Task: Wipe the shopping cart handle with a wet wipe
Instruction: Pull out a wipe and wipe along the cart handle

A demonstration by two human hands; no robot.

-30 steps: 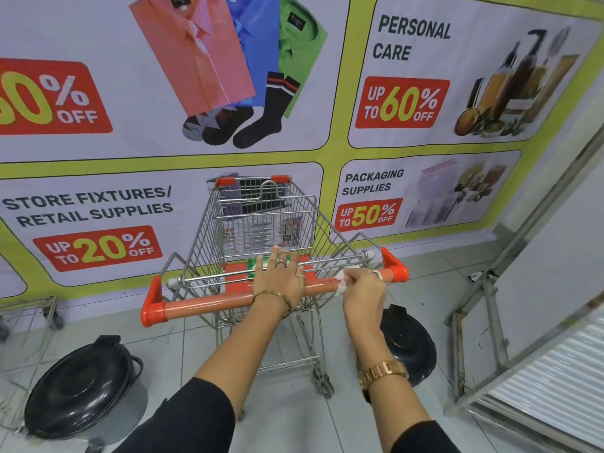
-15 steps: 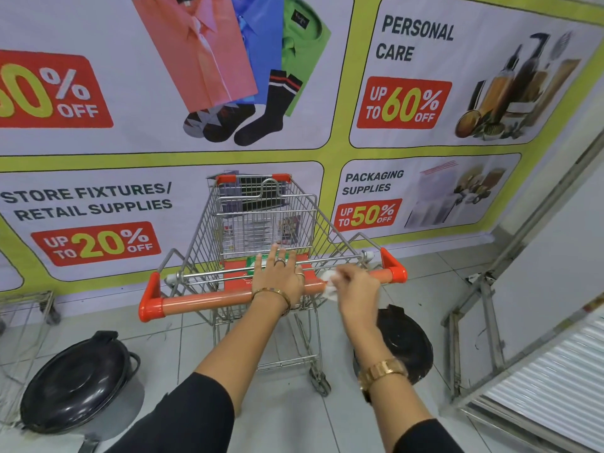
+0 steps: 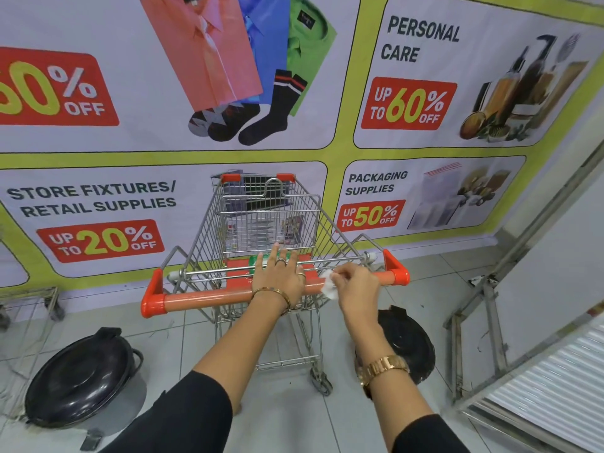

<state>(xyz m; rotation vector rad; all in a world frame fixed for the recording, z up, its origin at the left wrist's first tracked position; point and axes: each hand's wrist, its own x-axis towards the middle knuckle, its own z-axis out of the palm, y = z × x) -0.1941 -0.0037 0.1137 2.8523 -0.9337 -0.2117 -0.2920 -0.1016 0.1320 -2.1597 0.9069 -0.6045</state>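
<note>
A wire shopping cart (image 3: 268,217) stands in front of me with an orange handle (image 3: 209,297) running across its near end. My left hand (image 3: 281,279) rests flat over the middle of the handle, fingers spread forward. My right hand (image 3: 356,289) pinches a white wet wipe (image 3: 328,286) against the handle just right of the left hand. A green packet (image 3: 266,258) lies in the cart's child seat, partly hidden behind my left fingers.
A wall banner (image 3: 294,93) with sale adverts stands right behind the cart. Two black-lidded bins sit on the tiled floor, one at the left (image 3: 81,377) and one at the right (image 3: 405,341). A metal frame (image 3: 483,308) leans at the right, another wire cart (image 3: 26,308) at far left.
My right hand has slid the wipe leftward along the handle from near the right end cap toward my left hand. The left hand has stayed in place.
</note>
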